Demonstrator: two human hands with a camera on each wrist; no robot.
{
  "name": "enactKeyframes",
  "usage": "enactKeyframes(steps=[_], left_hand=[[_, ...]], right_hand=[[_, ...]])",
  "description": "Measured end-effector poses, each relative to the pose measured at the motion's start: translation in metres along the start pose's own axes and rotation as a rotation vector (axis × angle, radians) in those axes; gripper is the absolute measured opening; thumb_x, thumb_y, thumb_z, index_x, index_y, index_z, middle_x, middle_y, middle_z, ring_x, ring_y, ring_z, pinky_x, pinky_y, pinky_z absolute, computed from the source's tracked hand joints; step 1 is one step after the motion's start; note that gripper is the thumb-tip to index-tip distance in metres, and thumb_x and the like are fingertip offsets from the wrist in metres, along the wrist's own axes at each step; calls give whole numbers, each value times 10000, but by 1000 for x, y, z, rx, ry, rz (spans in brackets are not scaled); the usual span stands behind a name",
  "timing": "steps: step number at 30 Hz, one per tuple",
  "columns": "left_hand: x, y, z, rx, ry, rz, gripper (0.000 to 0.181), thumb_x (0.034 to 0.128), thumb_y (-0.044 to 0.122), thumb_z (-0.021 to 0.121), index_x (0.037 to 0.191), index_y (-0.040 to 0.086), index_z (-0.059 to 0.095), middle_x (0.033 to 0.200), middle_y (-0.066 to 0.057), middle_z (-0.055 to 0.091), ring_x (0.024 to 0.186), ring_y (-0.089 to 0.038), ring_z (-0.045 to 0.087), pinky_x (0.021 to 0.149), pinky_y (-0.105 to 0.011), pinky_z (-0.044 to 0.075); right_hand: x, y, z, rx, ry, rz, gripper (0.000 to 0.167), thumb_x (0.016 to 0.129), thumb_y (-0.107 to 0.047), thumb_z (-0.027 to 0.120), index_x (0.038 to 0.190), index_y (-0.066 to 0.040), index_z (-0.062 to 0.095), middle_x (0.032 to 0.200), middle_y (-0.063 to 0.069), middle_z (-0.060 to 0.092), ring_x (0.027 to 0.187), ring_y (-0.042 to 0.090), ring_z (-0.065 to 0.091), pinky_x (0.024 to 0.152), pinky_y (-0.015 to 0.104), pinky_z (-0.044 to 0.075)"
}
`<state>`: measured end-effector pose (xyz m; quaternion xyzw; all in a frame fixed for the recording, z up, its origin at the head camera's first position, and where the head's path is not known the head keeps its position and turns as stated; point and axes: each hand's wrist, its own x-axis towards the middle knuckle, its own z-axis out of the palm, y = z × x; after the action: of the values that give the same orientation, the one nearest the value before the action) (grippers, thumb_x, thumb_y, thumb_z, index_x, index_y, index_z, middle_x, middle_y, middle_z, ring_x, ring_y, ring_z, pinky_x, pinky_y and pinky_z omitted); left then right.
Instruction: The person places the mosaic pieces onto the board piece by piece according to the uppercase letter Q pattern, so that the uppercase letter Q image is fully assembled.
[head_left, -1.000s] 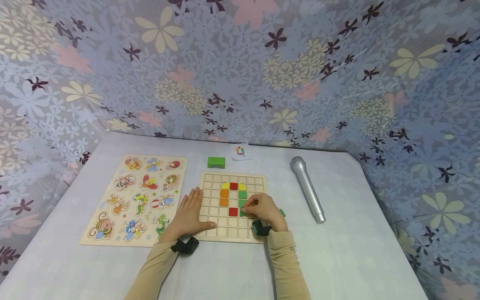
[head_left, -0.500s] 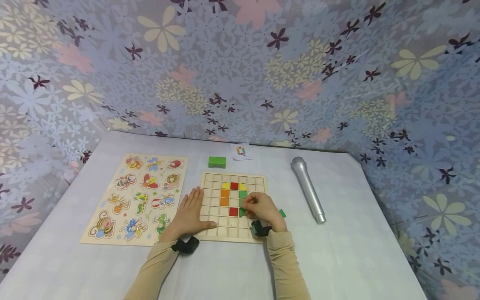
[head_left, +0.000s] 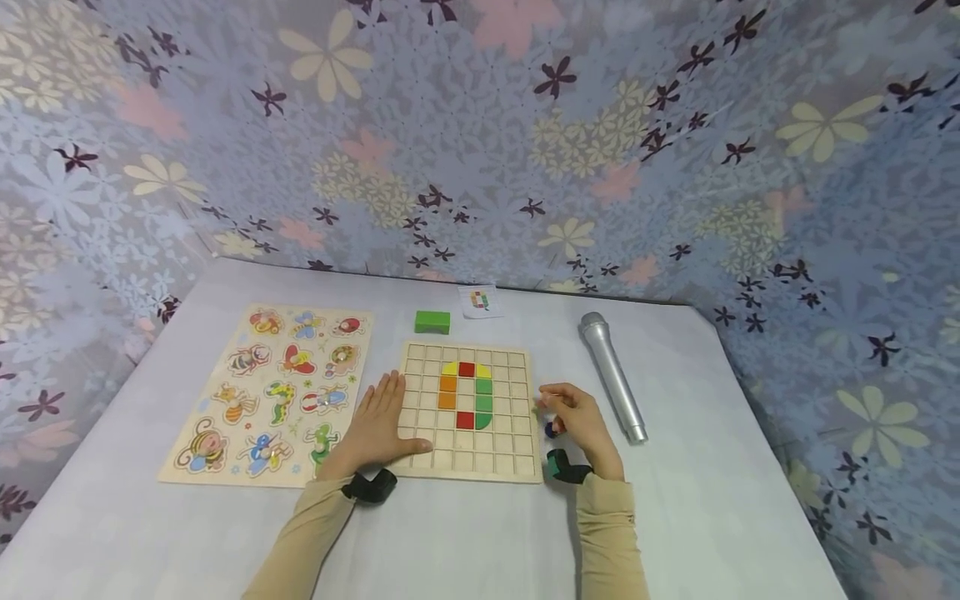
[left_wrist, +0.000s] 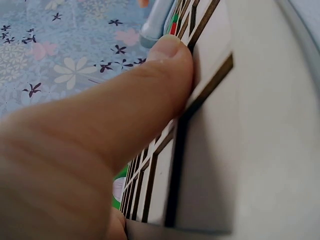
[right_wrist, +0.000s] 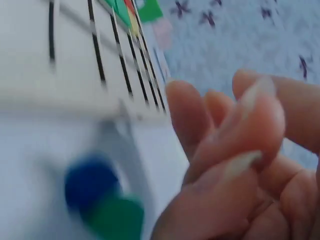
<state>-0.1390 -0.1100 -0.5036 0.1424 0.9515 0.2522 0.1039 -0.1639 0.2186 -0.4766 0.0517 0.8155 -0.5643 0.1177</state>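
A square wooden grid board (head_left: 510,454) lies on the table, with red, yellow, orange and green tiles (head_left: 483,402) set in its cells as a ring. My left hand (head_left: 372,429) lies flat on the board's left side, fingers spread; its thumb (left_wrist: 145,82) touches the grid in the left wrist view. My right hand (head_left: 581,421) hovers just right of the board with loosely bent fingers, and no piece shows between them. Near it, a blue piece (right_wrist: 90,182) and a green piece (right_wrist: 117,217) lie on the table, blurred in the right wrist view.
An insect picture puzzle board (head_left: 240,437) lies left, close to my left hand. Behind the grid board are a green block (head_left: 432,322) and a small picture card (head_left: 481,302) with a coloured ring. To the right lies a silver microphone (head_left: 615,379).
My right hand has left the green rounded tile in the ring's lower right corner and moved right, off the board. My left hand stays in place.
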Motion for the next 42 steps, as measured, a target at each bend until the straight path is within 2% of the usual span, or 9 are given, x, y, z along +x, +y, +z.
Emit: enactKeyframes(steps=[4,7,9,13,19,25,35,39,42], left_hand=[[0,1,-2,-7,-18,-1,1165,795,552,707,1511,-102,60,1609,-259,5,1504,-410,7,1225,-549,37],[-1,2,-3,-4,-35,-10,1167,802,562,695,1516,-90,41,1612,-246,-19,1507,-397,-12,1228,-537,24],[-2,2,-3,-2,-24,-8,1166,798,555,703,1513,-98,52,1610,-256,-5,1504,-407,0,1225,-547,35],[-1,1,-4,-10,-10,-3,1160,799,546,705,1511,-100,57,1610,-257,-1,1504,-408,2,1224,-550,32],[1,0,-2,-9,-15,0,1163,796,557,700,1512,-97,58,1611,-254,-3,1505,-405,0,1225,-548,30],[2,0,0,-20,-13,1,1158,797,550,704,1516,-89,58,1614,-243,-6,1507,-398,-2,1225,-547,25],[2,0,-1,-21,-12,-7,1163,794,554,706,1516,-89,60,1616,-239,-7,1508,-394,-6,1226,-542,18],[2,-1,-1,-12,-19,-11,1161,799,564,697,1521,-77,53,1619,-226,-17,1510,-384,-12,1228,-537,14],[2,-1,0,-9,-14,-10,1160,797,561,700,1521,-79,58,1620,-229,-8,1510,-386,-7,1227,-539,20]], right_hand=[[-8,12,-17,-22,65,50,339,972,-161,576,1276,-10,569,1057,94,700,554,40,493,542,180,440],[-15,20,-24,-54,53,67,360,936,-95,615,1280,-7,563,1132,135,677,578,40,473,526,184,416],[-16,22,-25,-88,25,50,388,897,-45,641,1276,-10,570,1181,162,663,576,45,453,514,186,402],[-12,23,-22,-148,-18,-3,419,846,13,661,1258,-20,589,1191,183,655,580,54,433,507,188,393],[7,21,-10,-163,55,-17,388,844,18,665,1222,-53,622,1073,131,670,557,31,423,486,171,380],[18,16,-1,-130,115,1,404,860,-2,664,1247,-105,611,1142,126,661,505,60,398,442,183,371],[21,14,-1,-92,55,-25,504,847,31,669,1319,-111,566,1249,143,642,481,35,377,424,163,352],[20,14,1,-98,37,-18,502,835,35,676,1304,-114,577,1246,133,620,490,37,387,426,163,349],[20,13,2,-120,35,-20,463,821,36,687,1256,-104,612,1182,120,596,516,49,400,428,162,352]])
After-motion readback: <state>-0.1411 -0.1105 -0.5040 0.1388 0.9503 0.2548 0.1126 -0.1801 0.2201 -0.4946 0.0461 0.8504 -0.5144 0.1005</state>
